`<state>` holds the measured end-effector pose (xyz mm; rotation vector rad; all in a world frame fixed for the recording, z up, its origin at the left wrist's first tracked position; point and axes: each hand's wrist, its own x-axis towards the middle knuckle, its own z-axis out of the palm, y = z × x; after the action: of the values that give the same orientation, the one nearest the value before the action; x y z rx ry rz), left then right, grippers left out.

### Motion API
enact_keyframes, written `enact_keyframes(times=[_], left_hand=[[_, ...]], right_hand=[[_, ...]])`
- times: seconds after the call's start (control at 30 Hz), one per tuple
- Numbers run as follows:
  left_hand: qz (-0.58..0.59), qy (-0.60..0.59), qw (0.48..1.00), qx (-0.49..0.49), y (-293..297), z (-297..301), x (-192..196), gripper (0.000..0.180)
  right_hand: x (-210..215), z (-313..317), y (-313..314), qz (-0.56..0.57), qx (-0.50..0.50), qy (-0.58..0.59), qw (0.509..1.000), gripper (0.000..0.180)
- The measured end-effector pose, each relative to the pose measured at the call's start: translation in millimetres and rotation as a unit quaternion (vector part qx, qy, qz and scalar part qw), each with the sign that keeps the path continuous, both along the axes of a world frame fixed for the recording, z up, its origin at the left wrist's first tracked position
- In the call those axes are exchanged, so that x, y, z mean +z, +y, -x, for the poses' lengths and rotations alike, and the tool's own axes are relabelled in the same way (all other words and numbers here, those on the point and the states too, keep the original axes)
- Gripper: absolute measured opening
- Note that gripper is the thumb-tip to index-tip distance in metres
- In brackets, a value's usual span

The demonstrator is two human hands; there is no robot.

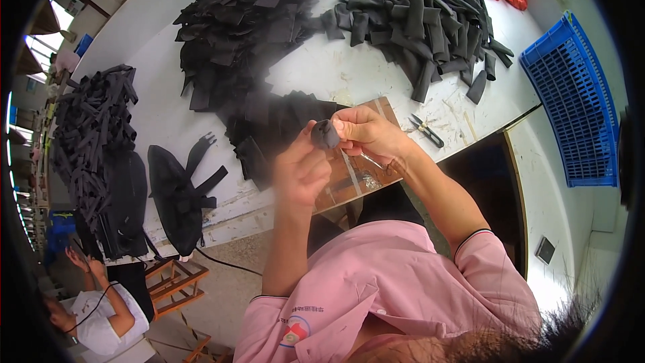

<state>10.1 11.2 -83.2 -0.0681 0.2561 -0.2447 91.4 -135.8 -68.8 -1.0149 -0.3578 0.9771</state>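
Observation:
A small dark grey fabric tube (325,135) is raised between my two hands, over a brown wooden board (346,185) at the table's near edge. My left hand (300,171) pinches its left side, with the other fingers curled under. From the right, the thumb and fingertips of my right hand (371,136) grip the same piece. A thin shiny metal thing shows below the right palm; I cannot make out what it is. Flat black fabric pieces (282,117) lie just beyond my left hand.
A large heap of black fabric pieces (235,33) and a pile of fabric tubes (430,20) cover the far table. Small snips (427,131) lie right of the board. A black bag (176,188) and dark strips (94,141) sit left. A blue crate (574,101) stands right; a co-worker (104,309) is at lower left.

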Motion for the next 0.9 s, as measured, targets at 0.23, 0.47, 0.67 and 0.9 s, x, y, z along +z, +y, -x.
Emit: enact_keyframes(times=[0.23, 0.47, 0.67, 0.9], left_hand=[[-0.042, -0.110, 0.993, 0.020, -10, -7, 49, 0.018], [-0.307, -0.026, 0.949, 0.062, -15, 11, 8, 0.021], [-0.019, -0.052, 0.998, -0.001, -2, -3, 4, 0.023], [-0.227, -0.103, 0.968, -0.006, -9, 14, -6, 0.028]], right_hand=[[25, -13, 6, -0.013, 0.020, -0.040, 0.999, 0.026], [-17, -7, 1, -0.014, 0.054, -0.020, 0.998, 0.029], [8, -12, 5, 0.047, 0.039, -0.095, 0.994, 0.026], [-20, -9, -1, -0.022, 0.067, -0.005, 0.998, 0.027]])
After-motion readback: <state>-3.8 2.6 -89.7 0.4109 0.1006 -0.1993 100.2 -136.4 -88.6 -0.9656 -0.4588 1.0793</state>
